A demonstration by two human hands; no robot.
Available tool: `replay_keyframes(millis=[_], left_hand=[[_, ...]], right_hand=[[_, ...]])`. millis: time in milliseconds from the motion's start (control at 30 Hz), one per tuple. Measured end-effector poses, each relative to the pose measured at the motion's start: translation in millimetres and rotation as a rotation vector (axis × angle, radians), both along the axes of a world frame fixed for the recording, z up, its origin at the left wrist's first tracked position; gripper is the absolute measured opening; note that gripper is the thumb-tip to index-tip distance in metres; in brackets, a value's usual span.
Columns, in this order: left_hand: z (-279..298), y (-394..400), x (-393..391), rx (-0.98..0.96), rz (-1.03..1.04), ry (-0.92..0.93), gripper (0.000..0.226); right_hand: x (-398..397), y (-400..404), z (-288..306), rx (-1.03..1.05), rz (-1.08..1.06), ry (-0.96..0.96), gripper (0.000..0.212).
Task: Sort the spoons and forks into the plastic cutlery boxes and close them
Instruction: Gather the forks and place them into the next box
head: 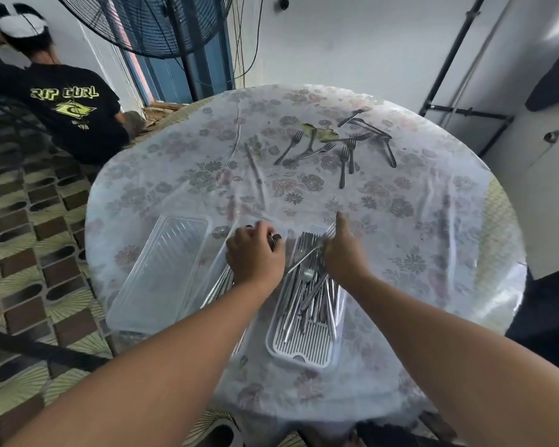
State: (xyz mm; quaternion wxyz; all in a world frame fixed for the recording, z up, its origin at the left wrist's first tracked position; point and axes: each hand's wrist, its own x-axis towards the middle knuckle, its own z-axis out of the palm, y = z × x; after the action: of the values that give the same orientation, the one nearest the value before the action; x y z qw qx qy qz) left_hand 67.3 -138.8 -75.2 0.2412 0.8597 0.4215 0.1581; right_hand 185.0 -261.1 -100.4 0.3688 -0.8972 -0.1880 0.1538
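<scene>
From the head view, my left hand [255,250] is curled around a bunch of cutlery, which I take to be spoons, over the box [217,272] between the lid [162,269] and the tray [304,346]. Most of that box is hidden under my hand and arm. My right hand [344,253] pinches one fork [317,248] with the index finger pointing out, just above the heap of forks lying in the tray.

More forks [344,166] lie loose on the far side of the desk [433,221], well apart from the boxes, so the sorting is not done.

What worries me: the fork I hold lies crosswise over the others. If I drop it that way, I think it will ride high and keep a lid from closing. The heap already looks untidy, with handles crossing. My left bunch is thick; let go carelessly, some could slide out over the box wall onto the cloth. My forearms pass close together, so reaching for the far forks could knock the tray. I cannot tell whether the lid beside me belongs to this box.
</scene>
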Motion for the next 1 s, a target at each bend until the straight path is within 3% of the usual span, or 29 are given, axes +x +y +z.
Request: replay_keyframes(millis=[67, 167, 300, 500, 700, 833, 1000], left_hand=[[-9, 1, -5, 0.160, -0.305, 0.149, 0.020], [-17, -4, -5, 0.176, -0.508, 0.293, 0.030], [-10, -6, 4, 0.068, -0.490, 0.241, 0.042], [-19, -12, 14, 0.193, -0.630, 0.421, 0.033], [-24, -17, 19, 0.258, -0.572, 0.543, 0.053], [-29, -16, 24, 0.247, -0.546, 0.560, 0.053], [-35, -11, 32, 0.235, -0.546, 0.600, 0.062]], right_hand=[[-3, 1, 2, -0.088, 0.047, -0.057, 0.072], [-4, -6, 6, -0.085, 0.109, -0.078, 0.066], [15, -18, 4, -0.151, 0.094, -0.120, 0.068], [6, -29, 5, -0.452, 0.300, -0.289, 0.056], [2, -41, -4, -0.513, 0.145, -0.474, 0.041], [-3, -46, -5, -0.594, 0.159, -0.447, 0.051], [-4, -46, 1, -0.645, 0.233, -0.394, 0.048]])
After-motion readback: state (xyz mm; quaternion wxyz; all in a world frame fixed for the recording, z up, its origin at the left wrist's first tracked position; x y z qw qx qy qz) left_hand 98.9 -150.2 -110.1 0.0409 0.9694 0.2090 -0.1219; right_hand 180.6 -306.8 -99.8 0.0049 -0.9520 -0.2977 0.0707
